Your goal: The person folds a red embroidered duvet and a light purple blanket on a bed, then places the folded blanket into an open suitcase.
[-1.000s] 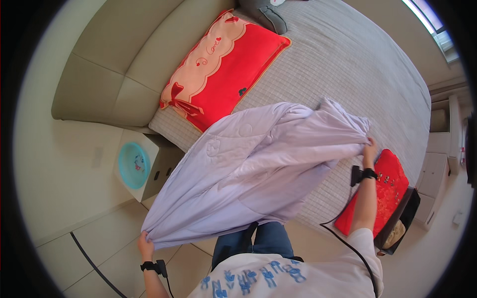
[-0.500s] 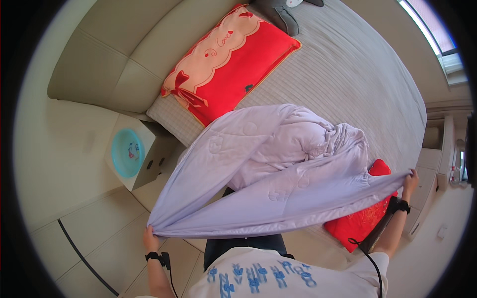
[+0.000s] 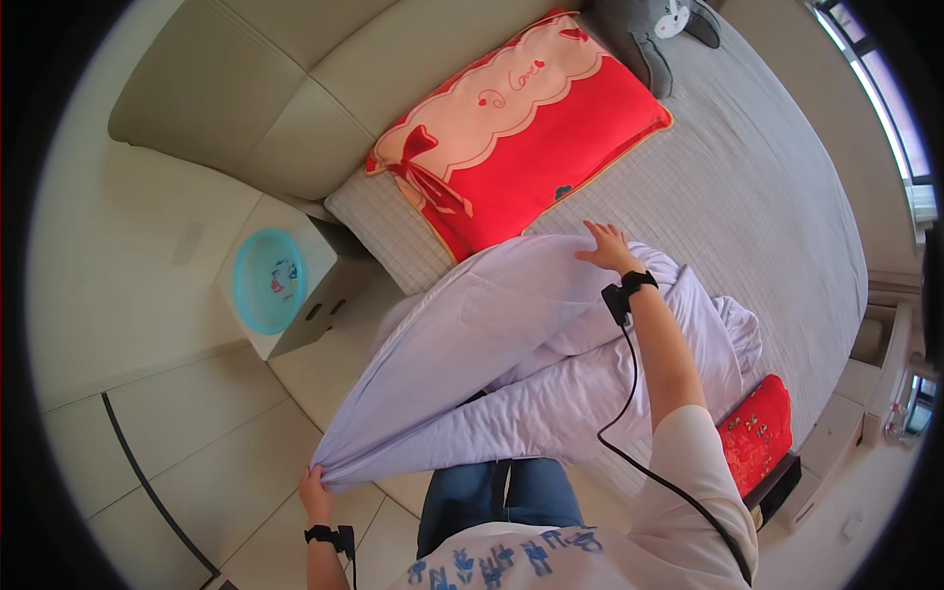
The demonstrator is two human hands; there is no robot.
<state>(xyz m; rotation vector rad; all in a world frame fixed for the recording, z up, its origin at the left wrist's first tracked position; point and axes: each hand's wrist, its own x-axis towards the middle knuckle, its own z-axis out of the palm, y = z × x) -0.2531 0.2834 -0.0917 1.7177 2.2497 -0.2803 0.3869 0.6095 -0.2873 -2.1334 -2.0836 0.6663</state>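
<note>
A lavender quilt point(image 3: 492, 305) lies bunched on the near side of the bed, and part of it hangs over the edge toward my legs. My left hand point(image 3: 315, 495) is closed on one corner, pulling it taut to the lower left. Over the far edge of the quilt reaches my right hand point(image 3: 611, 248), its fingers spread and nothing visibly held in them. I cannot tell whether its fingertips touch the cloth. Just beyond that hand lies a red and peach pillow point(image 3: 531, 128) with a bow print.
The bed point(image 3: 757, 187) has a grey ribbed sheet and a padded headboard point(image 3: 236, 88). A grey plush toy point(image 3: 649, 59) sits at the far side. A turquoise basin point(image 3: 270, 282) stands on the nightstand point(image 3: 339, 261). A red cushion point(image 3: 757, 433) lies at the right. A cable point(image 3: 629, 433) trails from my right wrist.
My right hand has let go of the quilt's right end and swung up and left over its far edge. That end has dropped. My left hand still grips its corner.
</note>
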